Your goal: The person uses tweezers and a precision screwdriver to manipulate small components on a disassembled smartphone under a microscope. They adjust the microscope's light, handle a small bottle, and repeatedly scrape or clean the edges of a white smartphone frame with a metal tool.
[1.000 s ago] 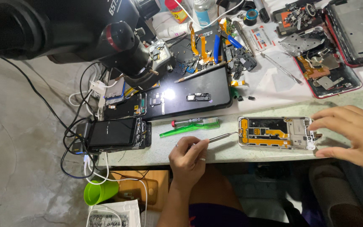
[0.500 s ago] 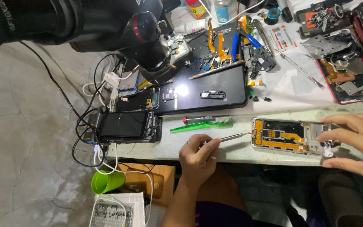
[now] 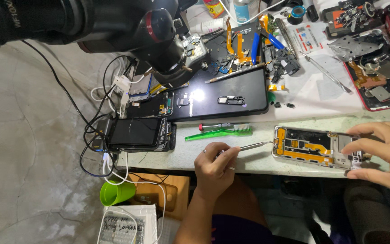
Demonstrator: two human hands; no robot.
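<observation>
- Opened phone [image 3: 314,149] is lying flat at the front edge of the bench [image 3: 249,158], back cover off, its inner side facing up
- Orange flex strips and a dark board area are being shown inside the pale frame; a small metal-coloured part is sitting at its right end
- Disassembly is judged to be well under way: the back is already removed and the internals are exposed, while the board and flex strips are still seated in the frame, so further parts are judged to be left to lift out
- Thin metal tool [image 3: 253,146] is being gripped by the left hand [image 3: 215,169], fingers closed round its handle, its tip being brought to the phone's left edge; whether the tip is touching cannot be told
- Right hand [image 3: 382,153] is being held over the phone's right end, fingers spread and pressing on the frame to steady it, not closed round anything
- Green brush [image 3: 220,132] and a red-ended screwdriver [image 3: 215,126] are lying just behind the tool, apart from the phone
- Second phone [image 3: 136,133] with a dark screen is resting at the bench's left end among cables, well apart from the work
</observation>
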